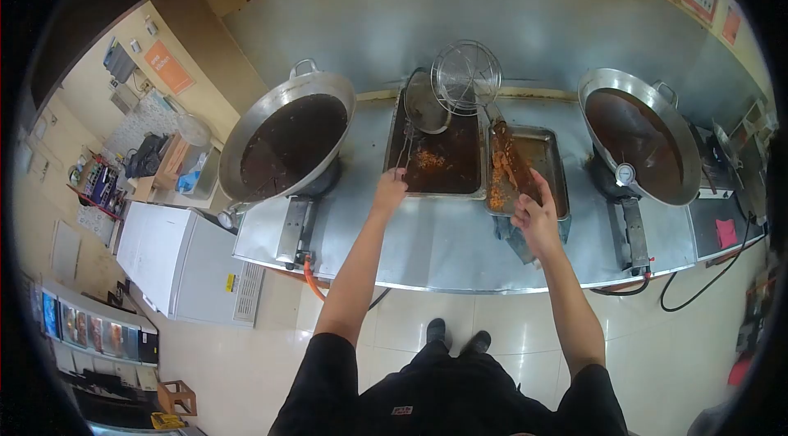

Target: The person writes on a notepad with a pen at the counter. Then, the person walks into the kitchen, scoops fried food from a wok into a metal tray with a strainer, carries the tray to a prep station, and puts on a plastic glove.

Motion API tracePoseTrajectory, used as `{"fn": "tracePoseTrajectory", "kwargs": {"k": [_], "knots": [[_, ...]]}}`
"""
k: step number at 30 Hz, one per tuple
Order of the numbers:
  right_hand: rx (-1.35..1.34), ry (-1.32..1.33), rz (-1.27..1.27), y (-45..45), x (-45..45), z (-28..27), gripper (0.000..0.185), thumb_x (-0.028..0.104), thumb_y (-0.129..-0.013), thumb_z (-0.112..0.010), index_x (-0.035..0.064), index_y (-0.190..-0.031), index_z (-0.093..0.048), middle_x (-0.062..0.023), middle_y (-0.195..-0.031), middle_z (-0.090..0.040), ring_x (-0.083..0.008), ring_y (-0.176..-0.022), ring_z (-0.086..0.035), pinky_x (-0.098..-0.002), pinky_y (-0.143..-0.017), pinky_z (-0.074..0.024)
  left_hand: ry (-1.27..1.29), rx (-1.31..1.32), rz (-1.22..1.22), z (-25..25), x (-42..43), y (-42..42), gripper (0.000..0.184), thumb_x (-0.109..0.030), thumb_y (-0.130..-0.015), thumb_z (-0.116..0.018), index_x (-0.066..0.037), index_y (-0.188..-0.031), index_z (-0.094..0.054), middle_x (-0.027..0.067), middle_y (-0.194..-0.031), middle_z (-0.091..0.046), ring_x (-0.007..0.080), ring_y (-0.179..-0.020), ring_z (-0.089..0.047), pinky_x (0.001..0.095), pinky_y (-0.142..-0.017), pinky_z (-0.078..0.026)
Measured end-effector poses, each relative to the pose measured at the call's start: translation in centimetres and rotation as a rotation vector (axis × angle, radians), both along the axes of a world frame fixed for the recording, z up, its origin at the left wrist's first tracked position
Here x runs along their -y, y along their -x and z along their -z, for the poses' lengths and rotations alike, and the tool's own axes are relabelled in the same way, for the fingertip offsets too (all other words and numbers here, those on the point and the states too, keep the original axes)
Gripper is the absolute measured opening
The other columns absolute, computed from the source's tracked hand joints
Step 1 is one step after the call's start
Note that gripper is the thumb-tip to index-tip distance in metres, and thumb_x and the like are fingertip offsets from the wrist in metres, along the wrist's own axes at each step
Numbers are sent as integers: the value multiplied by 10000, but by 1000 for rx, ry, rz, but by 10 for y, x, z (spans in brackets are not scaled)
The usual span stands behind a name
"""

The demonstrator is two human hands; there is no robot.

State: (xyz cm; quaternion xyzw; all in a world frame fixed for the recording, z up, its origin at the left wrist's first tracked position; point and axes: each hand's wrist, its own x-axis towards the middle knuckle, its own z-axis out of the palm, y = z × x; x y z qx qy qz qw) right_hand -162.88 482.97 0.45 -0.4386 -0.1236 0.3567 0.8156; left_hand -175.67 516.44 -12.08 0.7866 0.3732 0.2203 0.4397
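Note:
My left hand (392,187) is closed on a thin metal handle at the left edge of a dark tray (483,165). That handle leads up toward a round mesh strainer (425,101) at the tray's back. My right hand (535,214) grips the brown handle (519,167) of a wire skimmer (466,67), its round basket tilted up near the back wall. Dark liquid with orange-brown crumbs (430,159) lies in the left tray. Under the skimmer handle, a smaller metal tray (561,194) holds more crumbs (497,186).
Wide pans of dark liquid stand on burners at the left (230,145) and right (688,165). A dial thermometer (625,174) is at the right pan's rim. A cloth (515,241) hangs by the small tray. A white chest (156,251) stands left of the metal counter (443,243).

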Motion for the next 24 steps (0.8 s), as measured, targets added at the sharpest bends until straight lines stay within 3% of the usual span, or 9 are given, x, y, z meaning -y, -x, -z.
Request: {"fn": "tracePoseTrajectory", "kwargs": {"k": [2,6,9,11,15,19,24], "knots": [[26,22,-6,-12,-12,5,578,3,-883,-489,164,-1414,-327,18,-751,-421,-60,-627,-364,-225,-551,-316,-385,-35,3,-5,-7,4,294,-182,-958,-437,19,-1107,-592,276,-922,-643,398,-849,-646,459,-738,-503],[100,20,-102,-37,-37,12,504,-5,-880,-477,159,-1352,-410,23,-738,-406,-57,-613,-353,-229,-542,-314,-403,-332,11,-56,0,12,265,-164,-953,-426,-13,-1088,-597,279,-972,-634,442,-948,-603,511,-834,-482],[112,59,-159,-53,-54,15,335,-20,-877,-443,134,-1170,-496,26,-722,-384,-64,-595,-333,-242,-533,-317,-435,-439,16,-64,-1,19,235,-139,-936,-439,-29,-1075,-593,267,-955,-644,436,-939,-613,514,-836,-487],[156,100,-141,-59,-61,12,235,-26,-868,-441,132,-1039,-475,25,-718,-387,-68,-592,-338,-243,-526,-311,-471,-488,22,-67,1,23,221,-125,-923,-456,-33,-1075,-588,265,-956,-645,436,-940,-615,517,-832,-490],[204,162,-149,-68,-73,-2,195,-52,-847,-428,140,-874,-409,15,-713,-396,-86,-600,-352,-247,-516,-293,-437,-440,-14,-71,3,28,212,-109,-909,-469,-48,-1074,-588,263,-951,-647,435,-929,-619,522,-825,-491],[-2,47,-116,-54,-85,-8,212,-59,-842,-440,150,-845,-402,-3,-723,-406,-102,-622,-366,-250,-517,-287,-399,-292,-16,-59,-8,21,227,-125,-924,-451,-52,-1084,-595,250,-974,-646,439,-932,-609,519,-834,-486],[-276,-286,-66,-24,-120,59,229,-67,-848,-454,158,-837,-416,-15,-731,-421,-115,-620,-372,-249,-528,-317,-338,-224,-11,-57,-9,12,268,-162,-948,-431,-54,-1129,-596,246,-1034,-632,441,-983,-583,518,-864,-463]]}}
